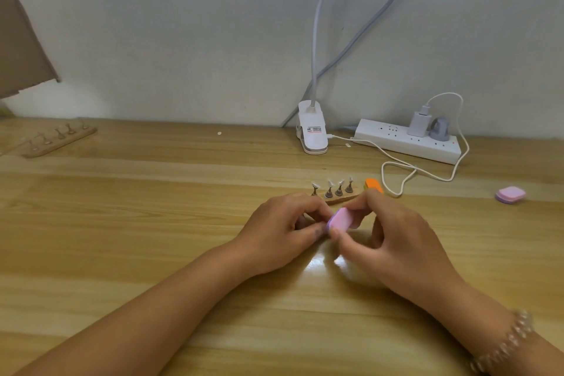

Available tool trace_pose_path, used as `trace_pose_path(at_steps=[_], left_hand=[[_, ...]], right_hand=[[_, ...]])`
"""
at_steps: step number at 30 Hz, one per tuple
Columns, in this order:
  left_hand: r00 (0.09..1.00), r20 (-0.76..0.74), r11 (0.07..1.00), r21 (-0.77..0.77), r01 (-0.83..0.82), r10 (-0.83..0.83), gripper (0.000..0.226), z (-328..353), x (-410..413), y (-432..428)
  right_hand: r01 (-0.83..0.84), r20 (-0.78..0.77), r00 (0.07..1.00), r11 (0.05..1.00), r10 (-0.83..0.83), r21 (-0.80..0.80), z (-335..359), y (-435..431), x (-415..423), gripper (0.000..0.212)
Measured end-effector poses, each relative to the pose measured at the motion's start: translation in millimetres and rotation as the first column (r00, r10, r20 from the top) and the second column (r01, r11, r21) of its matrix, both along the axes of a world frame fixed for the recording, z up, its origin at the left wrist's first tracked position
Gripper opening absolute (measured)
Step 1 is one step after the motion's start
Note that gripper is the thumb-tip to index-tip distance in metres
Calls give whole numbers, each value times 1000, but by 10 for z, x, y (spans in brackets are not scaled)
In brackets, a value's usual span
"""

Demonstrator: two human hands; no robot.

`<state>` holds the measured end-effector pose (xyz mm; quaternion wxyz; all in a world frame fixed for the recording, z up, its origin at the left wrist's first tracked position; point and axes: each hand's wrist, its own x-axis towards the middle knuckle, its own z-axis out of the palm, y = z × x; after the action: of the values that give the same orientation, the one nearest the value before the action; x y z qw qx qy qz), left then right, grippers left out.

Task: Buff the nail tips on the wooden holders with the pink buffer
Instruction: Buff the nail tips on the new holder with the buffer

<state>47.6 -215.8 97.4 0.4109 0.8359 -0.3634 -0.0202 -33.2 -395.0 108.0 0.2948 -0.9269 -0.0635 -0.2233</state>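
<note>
My right hand [393, 241] pinches a pink buffer block [433, 220] between thumb and fingers at the middle of the table. My left hand [283, 232] is curled beside it, fingertips against the buffer's left end; what they pinch there is hidden. Just behind my hands lies a wooden holder [337, 199] with several small stands carrying pale nail tips [331, 184]. A second wooden holder [58, 140] with several stands lies at the far left of the table.
An orange block [374, 185] sits right of the near holder. Another pink buffer [510, 194] lies at the far right. A white clamp-lamp base [312, 131], power strip [409, 140] and looping white cable [406, 174] occupy the back of the wooden table [152, 223].
</note>
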Motion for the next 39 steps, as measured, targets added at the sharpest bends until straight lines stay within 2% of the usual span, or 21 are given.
trace_pose_path(at_steps=[2,6,10,12,15,17,20,24,28,31,33,37,39], left_hand=[[1000,6,1000,1,1,-1,11,-3,-5,4],[1000,13,1000,12,8,-8,15,0,-3,8],[1000,-1,1000,-13,-7,7,10,-3,-11,-7],[1000,-16,1000,-30,-10,9,10,-5,-13,-5],[1000,-2,999,-26,-22,22,10,-9,-5,-6],[1000,5,1000,-20,-15,15,9,-7,-11,-10],[999,26,1000,-18,-22,23,7,-2,-10,-7],[1000,5,999,-41,0,0,8,1,-11,-1],[1000,17,999,-45,-7,8,8,2,-12,-5],[1000,15,999,-50,9,-8,9,-2,-9,0],[1000,25,999,-48,8,-7,9,-8,-2,1],[1000,26,999,-49,1,0,8,-28,-6,1],[999,38,999,-38,0,1,10,-34,-3,3]], right_hand=[[53,17,998,998,-54,27,-6,-28,23,25],[-38,-14,999,999,38,-32,-19,24,-10,25],[122,-11,992,976,-122,182,-14,-121,92,21],[102,8,994,966,-107,237,-12,-130,81,21],[-29,19,999,996,27,81,-19,-8,-11,22],[-41,-10,999,999,41,-11,-14,22,-17,25],[49,3,999,999,-49,4,-24,-29,22,26],[-51,12,999,995,52,-91,-15,14,-25,29],[39,15,999,999,-39,-7,-13,-31,18,27],[-33,24,999,996,35,-86,-13,20,-26,28],[-33,0,999,998,33,-45,-18,16,-15,27],[95,19,995,984,-99,153,-20,-122,90,22],[57,39,997,981,-65,186,-9,-97,62,20]])
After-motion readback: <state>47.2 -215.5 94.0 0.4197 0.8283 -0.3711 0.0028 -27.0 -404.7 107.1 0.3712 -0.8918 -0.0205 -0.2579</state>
